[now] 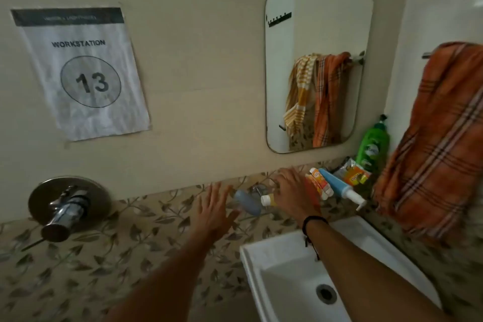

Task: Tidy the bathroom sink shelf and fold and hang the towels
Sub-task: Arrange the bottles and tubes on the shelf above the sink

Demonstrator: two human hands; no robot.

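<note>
Meanwhile — right hand point(294, 191) around yellow bottle point(269, 200), left hand point(214, 213) spread.

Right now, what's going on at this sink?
A person is tidying the shelf above the sink. The right hand rests over a small yellow bottle with a white cap among toiletries lying on their sides, including a blue tube. The left hand hovers open beside it. An orange checked towel hangs bunched on the rail.
</note>
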